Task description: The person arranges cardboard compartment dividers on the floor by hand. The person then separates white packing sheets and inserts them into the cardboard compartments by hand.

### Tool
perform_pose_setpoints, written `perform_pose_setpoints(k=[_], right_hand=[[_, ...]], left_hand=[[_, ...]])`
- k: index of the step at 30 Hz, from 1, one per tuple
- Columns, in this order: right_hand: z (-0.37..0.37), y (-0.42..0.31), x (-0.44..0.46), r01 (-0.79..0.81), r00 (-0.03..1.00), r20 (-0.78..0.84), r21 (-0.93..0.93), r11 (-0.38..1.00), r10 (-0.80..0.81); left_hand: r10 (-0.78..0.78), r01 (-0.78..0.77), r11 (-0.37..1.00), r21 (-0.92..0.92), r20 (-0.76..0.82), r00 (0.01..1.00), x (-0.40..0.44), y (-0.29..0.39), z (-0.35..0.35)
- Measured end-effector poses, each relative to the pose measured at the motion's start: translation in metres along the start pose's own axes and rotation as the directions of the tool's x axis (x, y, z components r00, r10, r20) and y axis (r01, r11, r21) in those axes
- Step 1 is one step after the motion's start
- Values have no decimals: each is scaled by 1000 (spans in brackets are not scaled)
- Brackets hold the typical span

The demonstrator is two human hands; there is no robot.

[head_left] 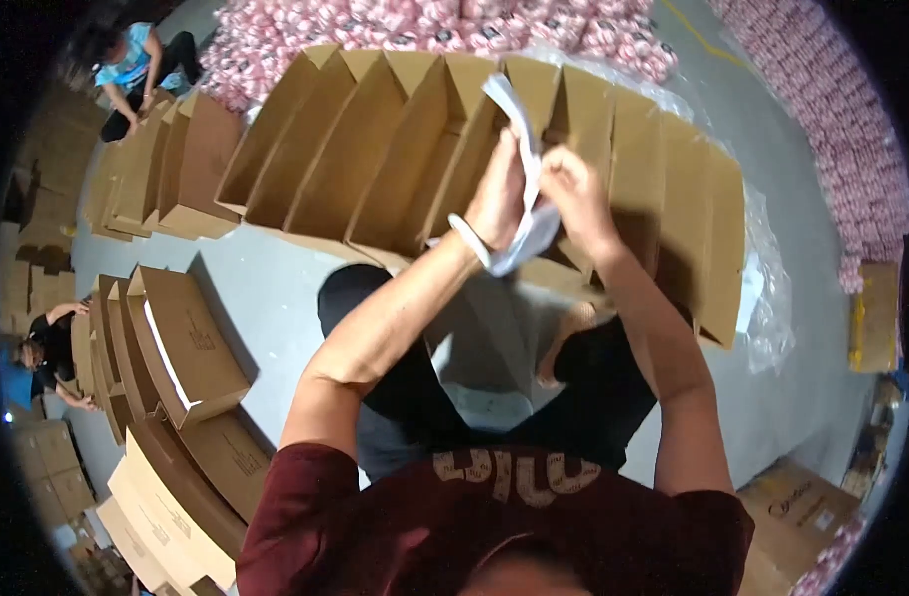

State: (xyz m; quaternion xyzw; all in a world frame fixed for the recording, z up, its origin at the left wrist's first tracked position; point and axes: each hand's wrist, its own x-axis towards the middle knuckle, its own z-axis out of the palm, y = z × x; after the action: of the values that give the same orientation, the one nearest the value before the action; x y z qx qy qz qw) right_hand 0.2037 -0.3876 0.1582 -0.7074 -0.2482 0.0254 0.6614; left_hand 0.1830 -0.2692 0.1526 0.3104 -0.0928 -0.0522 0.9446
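1. Maroon T-shirt (405, 526) at 6 o'clock.
2. White strip (542, 234), centre, over open cardboard boxes (330, 149) at 12: left hand (496, 204) partly closed, holding it; right hand (575, 194) curled against it, grip unclear.
3. Steady left support and light right-hand fingering should limit creasing.
4. Strip's material blurs; box bottoms partly hidden.

Brown boxes (395, 189), maroon shirt (395, 536), pink-and-white packages (822, 109)

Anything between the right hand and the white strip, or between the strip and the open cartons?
Nothing visible in either gap. The right hand is right at the white strip, though blur hides whether it touches. The left hand holds the strip over the open cartons.
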Motion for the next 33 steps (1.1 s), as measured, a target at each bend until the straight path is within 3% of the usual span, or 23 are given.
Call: perform_pose_setpoints(k=[1, 2, 3, 5, 7, 9, 10, 12, 13, 14, 16, 17, 19, 21, 22, 23, 24, 25, 26, 27, 29, 31, 33], right_hand=[[5, 1, -2, -22, 998, 63, 33, 999, 20], [9, 3, -6, 39, 999, 41, -57, 998, -36], [13, 3, -9, 42, 998, 38, 27, 999, -43], [16, 1, -9, 9, 999, 50, 114, 993, -14], [21, 3, -10, 12, 1000, 3, 98, 995, -12], [22, 2, -13, -25, 1000, -10, 117, 993, 26], [22, -2, -15, -30, 999, -9, 115, 993, 31], [24, -10, -17, -56, 995, -63, 234, 971, 73], [21, -7, -19, -73, 997, -16, 273, 959, 80], [21, -3, -19, -71, 997, -20, 275, 959, 80], [22, 6, -21, 18, 995, -98, 279, 960, 10], [21, 11, -21, 15, 995, -103, 276, 961, 15], [17, 18, -18, -45, 973, -195, 353, 935, 120], [10, 18, -12, -37, 971, -181, 531, 847, 157], [-1, 21, -8, -37, 978, -135, 631, 775, 157], [-12, 17, -5, -183, 958, -46, 663, 726, 283], [-15, 12, -3, -178, 957, -56, 661, 729, 284], [-17, -1, 0, -225, 937, -20, 730, 646, 349], [-18, -10, 2, -267, 913, 23, 790, 552, 408], [-18, -12, 2, -262, 913, 18, 791, 553, 407], [-20, -15, 1, -266, 914, 42, 814, 516, 404], [-21, -10, 2, -312, 894, 61, 797, 517, 444], [-28, -4, 5, -350, 875, 76, 782, 516, 479]], left_hand=[[-65, 63, 998, -22, -83, 994, -3, 1, 7], [-134, 127, 990, -56, -170, 976, -3, 5, 12], [-121, 116, 993, -39, -171, 978, 0, 6, 3], [-273, 274, 960, -58, 22, 962, -1, 11, -11], [-254, 255, 966, -47, 35, 967, -4, 12, -8], [-142, 158, 971, 177, -100, 985, -10, 13, 5], [-150, 184, 960, 213, -168, 974, -11, 9, 8], [-169, 206, 893, 400, -126, 978, -11, 8, -6], [6, 16, 775, 631, -33, 999, -10, 6, -6], [3, 17, 774, 633, -31, 1000, -11, 4, -10], [290, -290, 213, 933, 224, 931, -15, 0, -16], [202, -249, 325, 912, 190, 961, -17, 2, -15], [182, -165, 494, 853, 84, 980, -16, 1, -11], [231, -222, 788, 574, 59, 971, -12, 8, -3], [243, -198, 847, 494, -28, 970, -14, 22, 13], [263, -173, 811, 559, -85, 961, -10, 34, 9], [135, -45, 874, 485, -153, 979, -13, 45, 8], [107, -26, 880, 475, -145, 984, -5, 43, -19], [3, 12, 906, 422, -35, 999, -4, 52, -21], [-94, 58, 925, 375, 79, 992, -5, 58, -22], [-169, 116, 924, 363, 117, 979, -7, 58, -21], [-275, 245, 961, 128, 356, 893, -13, 56, -17], [-295, 251, 954, 166, 347, 890, -17, 59, -11]])
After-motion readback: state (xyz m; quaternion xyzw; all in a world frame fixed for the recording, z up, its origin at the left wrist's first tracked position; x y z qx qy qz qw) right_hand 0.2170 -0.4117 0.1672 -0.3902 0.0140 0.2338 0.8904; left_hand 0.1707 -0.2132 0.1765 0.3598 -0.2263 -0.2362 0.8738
